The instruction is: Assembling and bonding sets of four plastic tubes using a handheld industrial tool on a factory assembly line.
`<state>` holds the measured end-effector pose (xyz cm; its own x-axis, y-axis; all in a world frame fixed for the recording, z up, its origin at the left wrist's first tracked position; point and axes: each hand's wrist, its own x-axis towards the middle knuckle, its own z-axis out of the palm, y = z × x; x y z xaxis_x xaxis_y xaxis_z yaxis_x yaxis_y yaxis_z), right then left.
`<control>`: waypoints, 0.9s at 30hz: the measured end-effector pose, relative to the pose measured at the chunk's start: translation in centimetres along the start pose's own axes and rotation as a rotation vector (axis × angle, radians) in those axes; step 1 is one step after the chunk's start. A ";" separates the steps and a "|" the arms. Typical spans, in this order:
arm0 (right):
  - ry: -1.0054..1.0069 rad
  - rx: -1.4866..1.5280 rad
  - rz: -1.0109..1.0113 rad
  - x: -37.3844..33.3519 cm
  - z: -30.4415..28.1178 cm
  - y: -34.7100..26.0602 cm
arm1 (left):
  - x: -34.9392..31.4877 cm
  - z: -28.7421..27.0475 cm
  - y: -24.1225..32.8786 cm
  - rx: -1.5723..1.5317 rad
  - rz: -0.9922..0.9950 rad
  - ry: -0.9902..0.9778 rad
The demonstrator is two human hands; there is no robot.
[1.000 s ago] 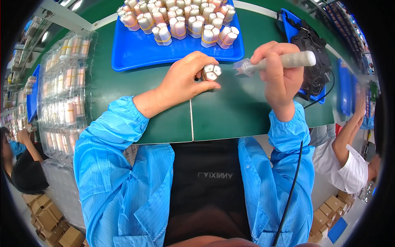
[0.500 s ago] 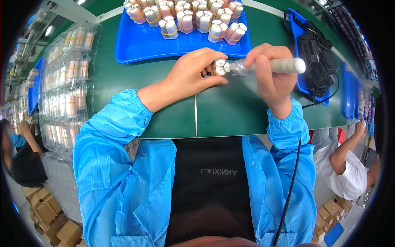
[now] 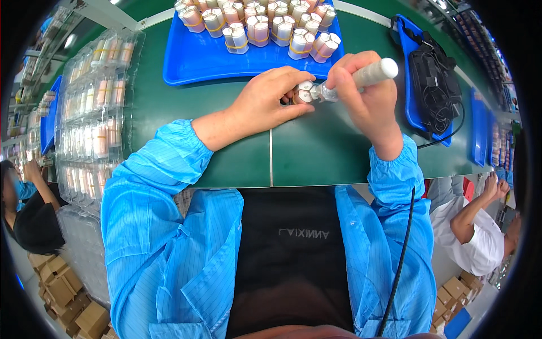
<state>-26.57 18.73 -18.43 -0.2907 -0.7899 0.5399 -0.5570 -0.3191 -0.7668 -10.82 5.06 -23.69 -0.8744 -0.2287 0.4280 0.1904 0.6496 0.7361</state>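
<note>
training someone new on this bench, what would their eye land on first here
Probably the big blue tray at top centre, crowded with yellow-banded bundles of pale cylinders. Just below it, the left hand grips a small bundle and the right hand holds a thick pale tool, its tip at or very near that bundle's end.

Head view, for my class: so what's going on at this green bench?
A person in blue sleeves sits at the green bench. The left grip holds a small bundle of cylinders, its white end showing. The right grip holds a pale, thick-handled tool, its tip at that end; whether they touch is hard to tell. Ahead, similar yellow-banded bundles stand in a blue tray. To the left are clear plastic trays of cylinders.
</note>
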 end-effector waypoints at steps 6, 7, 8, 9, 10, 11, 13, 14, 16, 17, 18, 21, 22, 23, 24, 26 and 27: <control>-0.003 -0.098 -0.162 -0.3 0.6 -0.3 | 0.0 0.1 -0.1 0.003 0.021 0.008; 0.021 -0.054 -0.091 -0.4 0.3 -0.1 | 0.0 0.1 0.0 0.009 0.019 0.012; 0.044 -0.009 -0.019 -0.4 0.0 0.1 | 0.0 0.1 0.0 0.014 0.017 0.016; 0.044 -0.008 -0.020 -0.4 -0.1 -0.1 | 0.1 0.0 0.0 0.015 0.017 0.017; 0.099 0.065 0.028 -0.5 -0.3 -0.4 | 0.0 0.0 0.0 0.030 0.030 0.014; 0.153 0.139 0.077 -0.5 -0.4 -0.6 | -0.1 0.0 -0.1 0.044 0.041 0.012; 0.135 0.071 0.010 -0.5 -0.6 0.0 | 0.0 0.0 0.0 0.047 0.045 0.014; 0.113 0.070 -0.066 -0.5 -0.6 0.3 | 0.0 0.0 -0.1 0.050 0.051 0.016; 0.090 0.069 -0.139 -0.5 -0.5 0.4 | 0.0 0.0 -0.1 0.049 0.053 0.015; 0.097 0.086 -0.140 -0.5 -0.5 0.4 | 0.0 0.0 -0.2 0.049 0.057 0.015; 0.103 0.103 -0.141 -0.5 -0.5 0.4 | 0.0 0.0 -0.1 0.049 0.056 0.015; 0.159 0.086 -0.140 -0.6 -0.5 0.3 | 0.0 0.0 0.1 0.023 0.047 0.020; 0.160 0.085 -0.140 -0.6 -0.5 0.2 | 0.0 0.0 0.0 0.058 0.089 0.024; 0.210 0.112 -0.122 -0.5 -0.4 0.1 | 0.1 -0.1 0.0 0.093 0.131 0.028; 0.261 0.138 -0.103 -0.4 -0.4 0.0 | 0.0 -0.4 0.1 0.093 0.133 0.027; 0.273 0.189 -0.108 -0.1 -0.6 0.0 | 0.1 -1.0 0.7 0.067 0.061 -0.079; 0.281 0.244 -0.113 0.0 -0.8 0.1 | 0.2 -0.8 0.8 0.066 0.065 -0.083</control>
<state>-27.22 19.13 -18.26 -0.4590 -0.5791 0.6738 -0.4060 -0.5379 -0.7389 -10.47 4.95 -22.62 -0.8957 -0.1254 0.4267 0.2206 0.7079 0.6710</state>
